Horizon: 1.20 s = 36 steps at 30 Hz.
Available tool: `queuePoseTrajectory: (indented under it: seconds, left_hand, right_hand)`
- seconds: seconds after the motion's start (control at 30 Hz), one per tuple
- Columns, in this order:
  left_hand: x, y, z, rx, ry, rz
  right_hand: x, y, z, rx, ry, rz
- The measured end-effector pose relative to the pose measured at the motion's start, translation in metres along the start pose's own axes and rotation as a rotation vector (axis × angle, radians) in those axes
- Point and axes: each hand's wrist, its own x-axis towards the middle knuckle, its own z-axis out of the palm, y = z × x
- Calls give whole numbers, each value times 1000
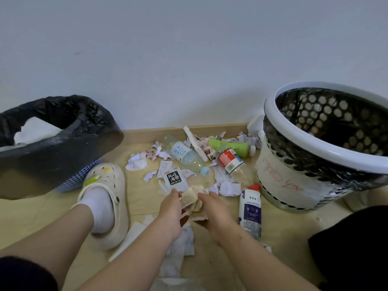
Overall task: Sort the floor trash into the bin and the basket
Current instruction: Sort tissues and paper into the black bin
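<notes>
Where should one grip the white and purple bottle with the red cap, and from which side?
Probably around the middle of the bottle, from above, with the right hand once it drops the tan paper. The bottle lies flat on the floor, cap pointing away, nothing on top, so the grip can span its width.

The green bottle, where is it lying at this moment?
In the head view, the green bottle lies on its side at the back right, just left of the white perforated basket and directly behind the red-labelled bottle.
</notes>
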Motion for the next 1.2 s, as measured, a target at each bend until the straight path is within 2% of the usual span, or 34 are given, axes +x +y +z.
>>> queuePoseTrajectory:
  seconds: [0.2, 0.37, 0.53, 0.67, 0.83, 1.0, 1.2]
  left_hand:
    - [-18, 6, -9, 79, -144, 59]
    - [-23, 17, -21, 174, -150, 168]
    - [-39, 46, -31, 341, -136, 391]
    - [-50, 86, -51, 456, -125, 564]
    - [-59, 136, -87, 570, -133, 644]
    - [-52, 160, -132, 457, -129, 682]
    - [-41, 176, -190, 176, -138, 612]
  right_hand:
    - [-13, -2, 4, -182, -7, -84]
    - [-23, -16, 16, -159, -2, -107]
    - [-29, -35, 40, -91, 32, -150]
    - [-38, -56, 70, -46, -51, -210]
    - [-37, -75, 116, -89, -126, -254]
    - [-30, -81, 167, -179, -193, -280]
    - [-19, -77, 232, -301, -238, -294]
